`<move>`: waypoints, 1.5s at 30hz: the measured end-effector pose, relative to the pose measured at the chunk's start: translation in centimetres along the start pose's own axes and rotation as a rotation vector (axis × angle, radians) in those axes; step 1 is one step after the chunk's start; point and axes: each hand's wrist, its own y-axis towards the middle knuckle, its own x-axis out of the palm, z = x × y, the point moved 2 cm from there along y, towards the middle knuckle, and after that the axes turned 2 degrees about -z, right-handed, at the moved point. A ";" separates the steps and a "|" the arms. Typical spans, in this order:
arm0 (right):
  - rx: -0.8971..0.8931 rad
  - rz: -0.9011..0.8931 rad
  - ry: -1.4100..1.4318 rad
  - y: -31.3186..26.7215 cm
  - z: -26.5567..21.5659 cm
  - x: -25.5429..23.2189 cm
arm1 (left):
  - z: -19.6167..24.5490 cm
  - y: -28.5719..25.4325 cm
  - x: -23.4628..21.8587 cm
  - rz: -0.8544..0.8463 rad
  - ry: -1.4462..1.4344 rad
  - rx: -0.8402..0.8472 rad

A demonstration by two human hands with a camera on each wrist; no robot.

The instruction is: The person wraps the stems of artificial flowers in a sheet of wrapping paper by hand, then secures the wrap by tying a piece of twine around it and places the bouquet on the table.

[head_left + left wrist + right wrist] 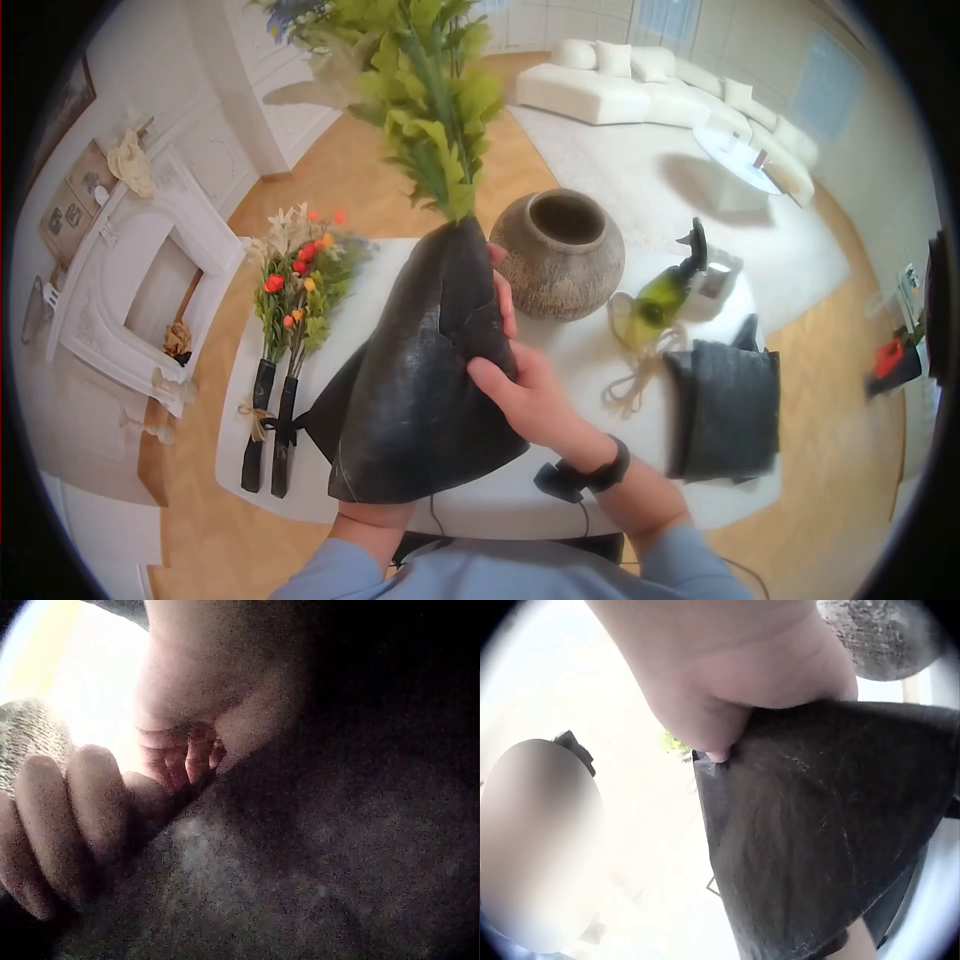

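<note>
"Black wrapper (410, 400), centre of the frame, held over the near part of the white table (735, 500): how much room around it?"

"Little at the upper right: the round vase (560, 275) stands just beside its narrow end, and I can't tell whether they touch. Further right, bare tabletop separates it from the stack of black sheets (730, 410)."

"And left?"

"Tighter. Its pointed corner reaches the two slim bunches (285, 425), touching or nearly so. The bottom edge hangs towards the table's near rim."

"The fingers?"

"The right hand (540, 395) grips the wrapper, thumb pressed on the front, fingers bent round the edge. The left hand (225, 682) comes from underneath, curled to hold the back; that wrist view is dim, and I can't tell which fingertips belong to which hand."

"How does it look?"

"A dark, faintly shiny cone, flared below, with an overlapping flap at the upper right and pale creases. Leafy green stems (430, 110) rise from its narrow end towards the top of the frame."
</note>
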 end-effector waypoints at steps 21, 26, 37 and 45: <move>0.324 -0.298 0.688 -0.1 0.9 0.7 | -1.3 1.8 1.9 0.176 -0.230 0.189; 0.347 -0.253 0.391 0.0 0.4 0.5 | -0.2 1.7 3.2 0.321 -0.071 0.185; 0.127 -0.007 0.174 -0.3 0.5 1.3 | -0.2 2.2 4.7 0.390 0.061 0.249; 0.309 -0.292 0.497 -1.6 0.9 0.3 | -0.2 2.3 5.2 0.421 -0.080 0.200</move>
